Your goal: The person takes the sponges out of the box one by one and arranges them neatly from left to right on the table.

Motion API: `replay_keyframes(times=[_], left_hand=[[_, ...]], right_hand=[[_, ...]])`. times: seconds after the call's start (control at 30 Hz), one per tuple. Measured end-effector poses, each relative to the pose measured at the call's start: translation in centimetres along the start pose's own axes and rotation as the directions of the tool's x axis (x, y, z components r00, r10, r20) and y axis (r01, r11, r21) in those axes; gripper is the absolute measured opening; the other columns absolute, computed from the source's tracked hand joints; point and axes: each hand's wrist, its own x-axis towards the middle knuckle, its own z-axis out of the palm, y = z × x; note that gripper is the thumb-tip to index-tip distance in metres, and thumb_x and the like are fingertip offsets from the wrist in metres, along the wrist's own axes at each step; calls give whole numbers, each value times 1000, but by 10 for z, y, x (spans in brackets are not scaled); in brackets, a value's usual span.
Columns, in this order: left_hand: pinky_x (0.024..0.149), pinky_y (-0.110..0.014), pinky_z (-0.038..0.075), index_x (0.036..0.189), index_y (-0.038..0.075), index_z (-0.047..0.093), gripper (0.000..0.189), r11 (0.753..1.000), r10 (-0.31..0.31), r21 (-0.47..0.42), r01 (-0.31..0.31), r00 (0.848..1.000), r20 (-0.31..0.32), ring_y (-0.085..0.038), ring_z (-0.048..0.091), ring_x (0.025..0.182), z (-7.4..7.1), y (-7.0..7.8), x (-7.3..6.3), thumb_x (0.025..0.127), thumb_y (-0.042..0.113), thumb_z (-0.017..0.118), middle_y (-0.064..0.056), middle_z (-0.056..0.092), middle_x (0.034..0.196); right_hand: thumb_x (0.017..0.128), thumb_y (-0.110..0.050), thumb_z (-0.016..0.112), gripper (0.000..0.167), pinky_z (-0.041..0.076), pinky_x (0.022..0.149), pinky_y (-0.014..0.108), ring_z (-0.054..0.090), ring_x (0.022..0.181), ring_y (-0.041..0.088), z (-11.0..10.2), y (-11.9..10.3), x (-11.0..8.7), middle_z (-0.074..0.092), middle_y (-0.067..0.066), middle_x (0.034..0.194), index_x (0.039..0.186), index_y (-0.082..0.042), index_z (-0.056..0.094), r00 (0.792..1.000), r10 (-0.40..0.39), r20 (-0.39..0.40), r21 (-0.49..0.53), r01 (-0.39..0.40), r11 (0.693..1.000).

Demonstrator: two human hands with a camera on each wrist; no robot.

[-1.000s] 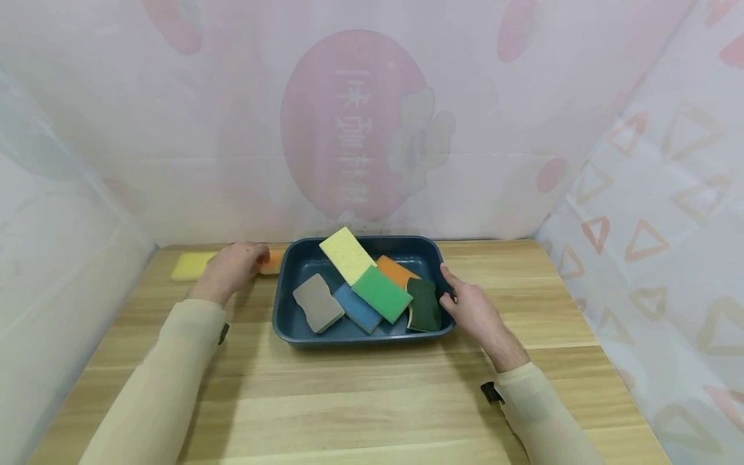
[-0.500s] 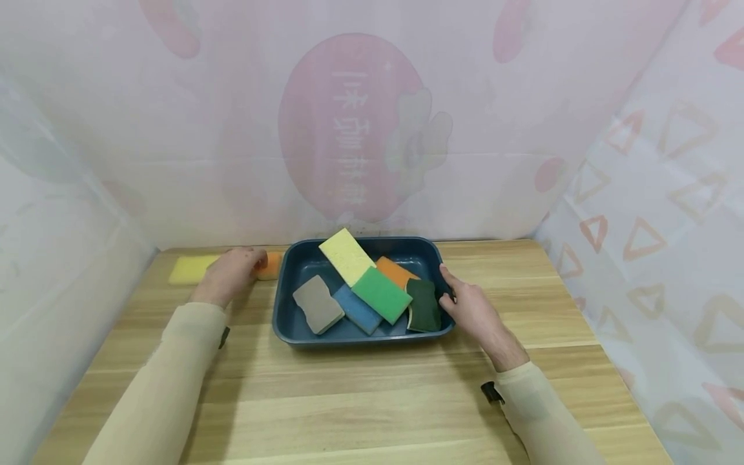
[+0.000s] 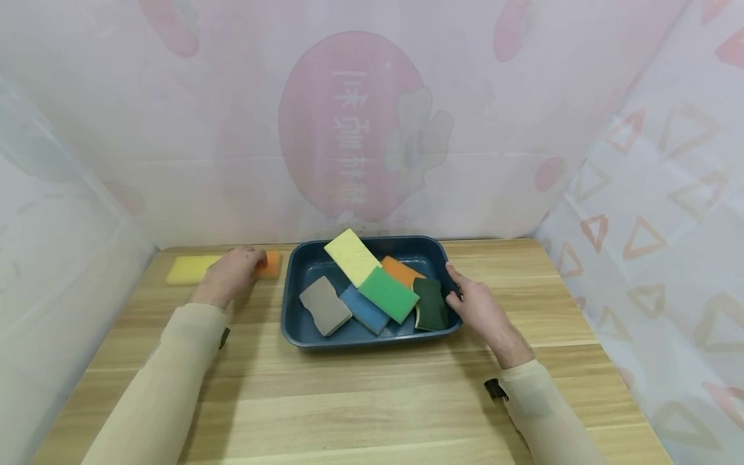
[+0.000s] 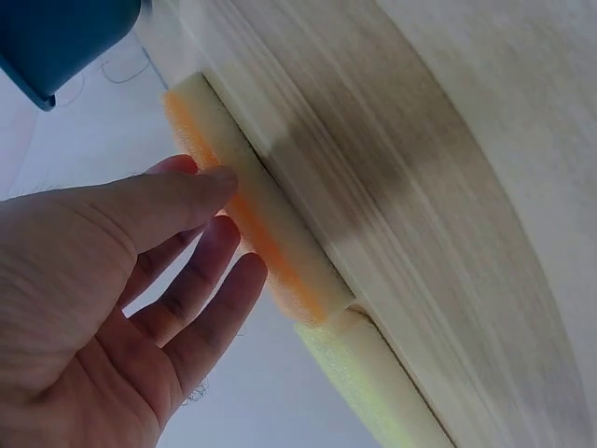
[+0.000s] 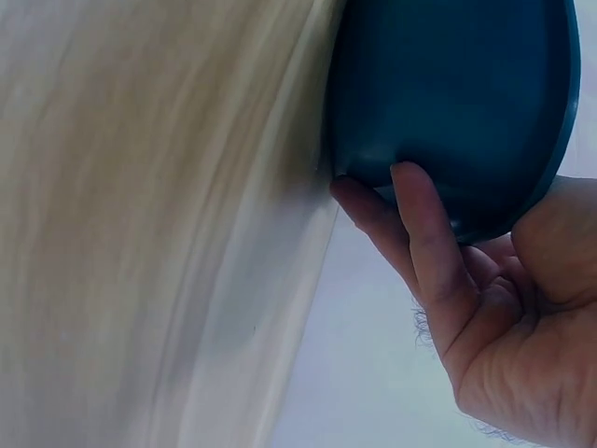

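My right hand grips the right end of a dark blue tray; in the right wrist view, fingers lie along the tray's outer wall. My left hand is over an orange-topped sponge on the table left of the tray, its thumb and fingertips touching the sponge with fingers loosely bent. A yellow sponge lies end to end with it. Inside the tray are a grey sponge, a blue one, a green sponge, an orange one, a dark green sponge and a pale yellow sponge.
The wooden table meets a printed back wall just behind the tray. Side walls stand at left and right. The pale yellow sponge overlaps the tray's back rim.
The tray has shifted slightly right with my right hand, widening the gap to the orange-topped sponge. That sponge and the yellow one beside it have edged a little left.
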Motion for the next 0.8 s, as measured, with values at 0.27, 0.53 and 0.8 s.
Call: replay_keyframes(times=[0.27,0.53,0.8], left_hand=[[108,-68,65,127,-2,77,19,999,25,-24,-25,1000,-12,-50,76,123,0,-21,-11,110,-7,69,-28,80,131],[109,-68,65,129,-1,78,20,998,42,-43,-43,999,-20,-52,76,128,-5,-20,-19,110,-4,73,-28,80,135],[108,-68,66,135,1,77,24,997,64,-51,-64,998,-17,-51,76,129,-8,-8,-24,111,3,78,-26,80,139]], right_hand=[[115,-7,61,73,40,54,26,39,51,11,-6,-15,-5,41,-5,60,184,-7,36,999,43,17,-33,-43,999],[114,-2,60,72,43,56,29,42,54,13,-21,-6,-10,43,-4,64,182,-1,37,998,42,55,-37,-40,998],[117,-9,57,70,70,94,59,81,116,52,-25,3,-7,66,43,157,181,1,30,997,77,32,-4,-77,997]])
